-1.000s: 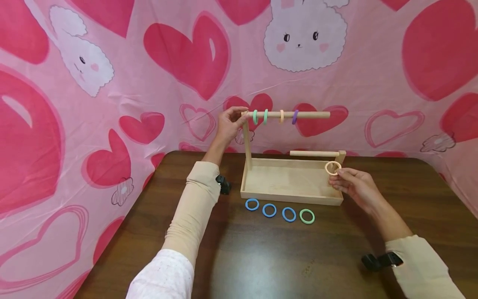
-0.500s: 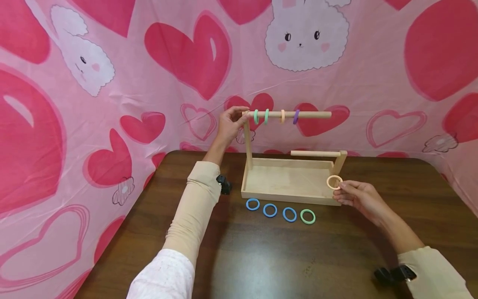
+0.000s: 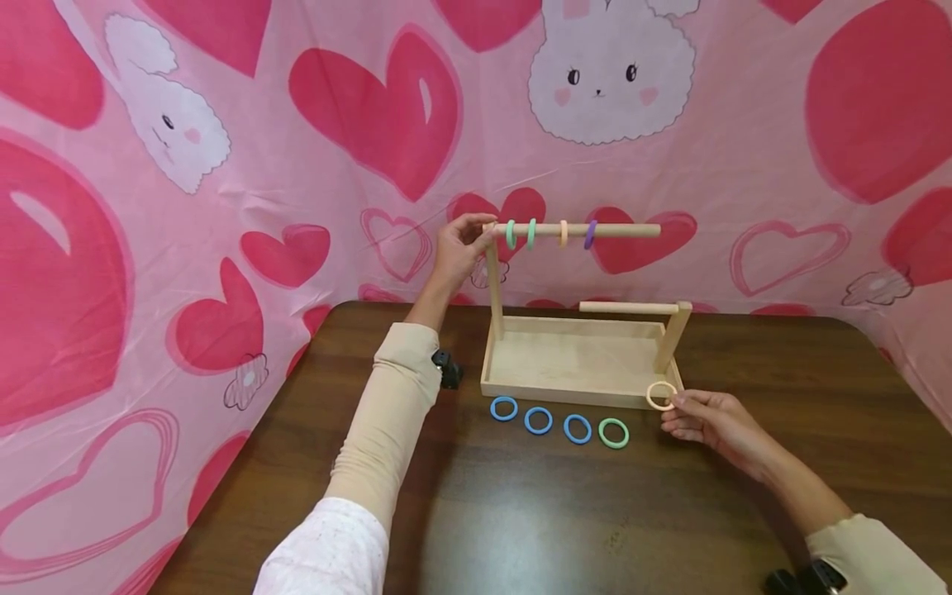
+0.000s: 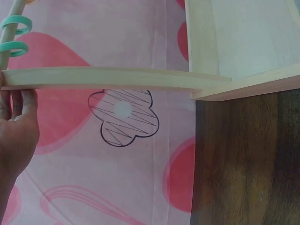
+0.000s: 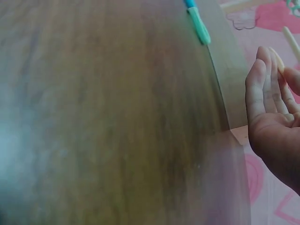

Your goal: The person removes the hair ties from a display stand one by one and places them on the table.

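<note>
My left hand grips the top of the tall left post of a wooden rack, where the upper rod begins. Two green rings, an orange ring and a purple ring hang on that rod. In the left wrist view the fingers lie against the post. My right hand pinches a pale orange ring between thumb and fingers, just over the tray's front right corner. In the right wrist view this ring shows edge-on, partly hidden by the fingers.
The rack's base is a shallow wooden tray, with a shorter post and lower rod at its right. Before it on the brown table lie several rings in a row, blue rings and a green ring at the right end.
My right hand has come down and toward me with the pale orange ring, from near the short post to the tray's front right corner. The left hand stays on the post.
</note>
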